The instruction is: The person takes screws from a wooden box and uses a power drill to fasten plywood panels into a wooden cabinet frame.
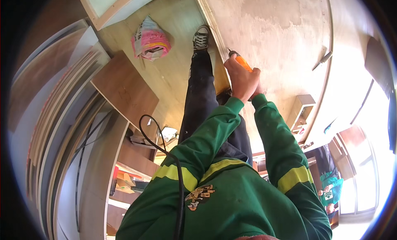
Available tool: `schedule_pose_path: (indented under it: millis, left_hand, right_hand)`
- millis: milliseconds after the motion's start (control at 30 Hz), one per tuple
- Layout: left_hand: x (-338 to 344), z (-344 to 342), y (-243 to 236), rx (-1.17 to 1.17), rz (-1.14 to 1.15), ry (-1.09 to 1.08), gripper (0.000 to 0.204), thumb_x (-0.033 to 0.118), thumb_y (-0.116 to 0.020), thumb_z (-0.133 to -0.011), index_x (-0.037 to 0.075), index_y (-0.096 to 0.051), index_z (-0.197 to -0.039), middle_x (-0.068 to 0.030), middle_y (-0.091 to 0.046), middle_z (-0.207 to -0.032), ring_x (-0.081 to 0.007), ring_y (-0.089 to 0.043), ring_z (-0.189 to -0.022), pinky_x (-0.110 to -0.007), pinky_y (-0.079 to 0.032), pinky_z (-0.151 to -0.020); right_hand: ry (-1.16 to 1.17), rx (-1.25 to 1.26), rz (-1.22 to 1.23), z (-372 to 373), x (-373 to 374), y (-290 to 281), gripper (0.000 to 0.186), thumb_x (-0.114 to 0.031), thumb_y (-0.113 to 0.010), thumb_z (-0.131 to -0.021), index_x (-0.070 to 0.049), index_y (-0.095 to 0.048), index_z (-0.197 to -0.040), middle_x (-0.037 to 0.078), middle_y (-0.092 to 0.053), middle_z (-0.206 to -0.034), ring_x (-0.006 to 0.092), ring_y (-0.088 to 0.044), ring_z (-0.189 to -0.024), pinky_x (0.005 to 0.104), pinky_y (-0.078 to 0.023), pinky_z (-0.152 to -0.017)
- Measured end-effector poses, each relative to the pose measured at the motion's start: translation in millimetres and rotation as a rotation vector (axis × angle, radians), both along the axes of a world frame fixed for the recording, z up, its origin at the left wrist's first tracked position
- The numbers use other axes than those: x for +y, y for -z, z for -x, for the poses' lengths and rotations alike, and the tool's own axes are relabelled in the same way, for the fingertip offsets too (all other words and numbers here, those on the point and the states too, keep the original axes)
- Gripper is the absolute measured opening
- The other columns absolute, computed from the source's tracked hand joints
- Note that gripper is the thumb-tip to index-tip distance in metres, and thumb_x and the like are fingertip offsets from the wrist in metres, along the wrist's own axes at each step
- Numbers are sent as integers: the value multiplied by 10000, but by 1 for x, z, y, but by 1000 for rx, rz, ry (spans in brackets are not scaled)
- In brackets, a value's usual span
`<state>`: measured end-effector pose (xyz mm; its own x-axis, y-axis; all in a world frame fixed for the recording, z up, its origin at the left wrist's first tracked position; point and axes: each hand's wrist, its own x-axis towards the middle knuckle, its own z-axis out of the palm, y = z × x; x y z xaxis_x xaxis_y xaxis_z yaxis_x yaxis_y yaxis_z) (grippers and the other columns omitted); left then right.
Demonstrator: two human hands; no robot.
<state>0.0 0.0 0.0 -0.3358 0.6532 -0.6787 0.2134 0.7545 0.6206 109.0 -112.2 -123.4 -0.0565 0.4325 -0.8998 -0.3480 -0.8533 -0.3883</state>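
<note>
My left hand (242, 78) is closed on an orange and black power tool (244, 63), whose thin bit points toward the edge (225, 43) of a pale plywood panel. My right hand (258, 85) is mostly hidden behind my left and is also on the tool, its fingers seeming wrapped round its lower part. The broad panel surface (269, 21) extends to the right, with patchy marks on it. My left shoe (201, 38) rests beside the panel's edge.
A pink plastic bag (152, 42) lies on the floor (115, 35). Stacked boards (62, 107) stand at left, beside a brown board (120, 83). A dark cable (178, 174) hangs over my clothing. A wooden box (304, 105) is at right; another person (331, 186) is at lower right.
</note>
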Motion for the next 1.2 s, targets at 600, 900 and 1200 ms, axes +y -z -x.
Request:
schedule_pose_path:
  millis: [600, 900, 1200]
  left_hand:
    - [30, 2, 21, 215, -162, 123, 559, 63, -644, -661, -56, -415, -1158, -261, -420, -1102, -428, -428, -1056, -517, -389, -916]
    - [29, 5, 17, 207, -193, 148, 548, 56, -630, -672, -42, -429, -1172, -253, -420, -1097, -434, -433, -1049, -515, -417, -892]
    - [27, 7, 16, 194, -175, 169, 562, 65, -642, -676, -36, -442, -1192, -243, -426, -1095, -424, -433, -1055, -509, -412, -900]
  right_hand:
    - [299, 336, 47, 6, 39, 17, 346, -232, -688, -810, 11, -595, -1039, 115, -661, -941, 224, -622, -869, 365, -512, -759]
    - [388, 451, 73, 11, 48, 8, 330, -254, -623, -867, -13, -586, -1089, 107, -652, -1009, 228, -613, -915, 359, -504, -810]
    - [423, 518, 95, 9, 49, 2, 322, -276, -559, -925, -37, -577, -1139, 99, -644, -1077, 233, -603, -962, 353, -496, -861]
